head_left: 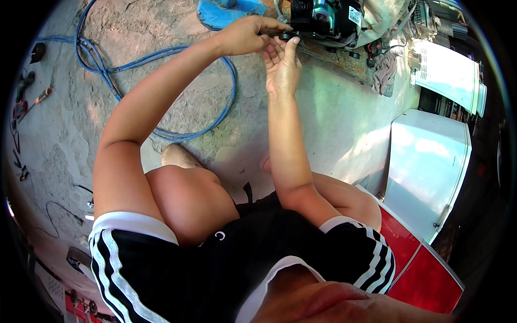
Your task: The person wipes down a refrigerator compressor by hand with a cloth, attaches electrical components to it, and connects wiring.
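Note:
Both my hands are stretched forward to a small black round part [289, 36] at the near edge of a black machine [326, 24], which has a shiny teal piece and a white label. My left hand [249, 35] reaches in from the left, its index finger extended over the part and the other fingers curled. Palm up, my right hand [284, 71] sets its thumb against the part from below, with its fingers bent beside it. Where the fingertips meet, part of the contact is hidden.
A blue hose [232, 89] lies looped on the rough floor at left. Beyond my left hand sits a blue metal piece [229, 12]. A grey rag [384, 74] hangs near the machine. On the right stand a white cabinet [428, 167] and a red panel [425, 280]. A screwdriver [43, 96] lies far left.

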A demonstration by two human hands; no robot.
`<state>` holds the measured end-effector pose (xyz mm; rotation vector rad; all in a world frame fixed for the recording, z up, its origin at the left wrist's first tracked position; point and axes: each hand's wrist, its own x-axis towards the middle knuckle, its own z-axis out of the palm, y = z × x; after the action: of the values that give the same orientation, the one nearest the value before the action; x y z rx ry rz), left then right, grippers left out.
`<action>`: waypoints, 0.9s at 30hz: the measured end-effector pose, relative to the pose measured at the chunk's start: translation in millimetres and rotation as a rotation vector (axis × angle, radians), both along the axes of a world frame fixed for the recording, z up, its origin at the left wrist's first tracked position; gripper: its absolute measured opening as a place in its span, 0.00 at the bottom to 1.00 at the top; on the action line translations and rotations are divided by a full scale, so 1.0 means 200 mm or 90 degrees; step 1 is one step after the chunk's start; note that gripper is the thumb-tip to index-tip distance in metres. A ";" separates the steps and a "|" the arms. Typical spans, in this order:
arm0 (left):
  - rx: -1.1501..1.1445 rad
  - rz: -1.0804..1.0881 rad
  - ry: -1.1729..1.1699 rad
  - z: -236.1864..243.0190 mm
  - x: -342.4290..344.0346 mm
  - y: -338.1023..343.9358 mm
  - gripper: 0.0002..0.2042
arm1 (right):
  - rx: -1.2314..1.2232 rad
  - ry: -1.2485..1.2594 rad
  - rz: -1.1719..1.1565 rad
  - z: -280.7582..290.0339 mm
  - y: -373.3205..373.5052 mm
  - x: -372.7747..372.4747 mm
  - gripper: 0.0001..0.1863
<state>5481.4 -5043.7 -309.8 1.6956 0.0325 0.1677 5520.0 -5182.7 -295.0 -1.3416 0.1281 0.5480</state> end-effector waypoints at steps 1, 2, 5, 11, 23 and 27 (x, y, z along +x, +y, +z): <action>0.005 -0.007 -0.012 0.00 0.01 0.00 0.20 | -0.002 0.001 0.022 0.00 -0.01 0.01 0.27; 0.011 -0.012 -0.023 0.00 0.01 0.01 0.19 | -0.003 0.003 0.047 -0.01 -0.02 0.01 0.30; -0.127 0.065 0.020 0.03 -0.01 0.02 0.17 | -0.038 -0.026 0.066 -0.01 -0.02 0.00 0.35; -0.913 0.103 0.214 0.08 -0.10 0.11 0.18 | -0.088 -0.119 0.136 -0.02 -0.08 -0.06 0.21; -0.575 0.030 0.187 0.21 -0.21 0.06 0.28 | -0.178 -0.637 0.202 0.08 0.05 -0.20 0.16; -0.278 0.113 0.097 0.24 -0.18 0.01 0.21 | -0.028 -0.527 0.036 0.08 0.01 -0.21 0.16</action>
<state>5445.1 -5040.9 -262.1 1.2646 0.3133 0.1502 5477.1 -5181.0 -279.3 -1.5213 -0.5777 0.0041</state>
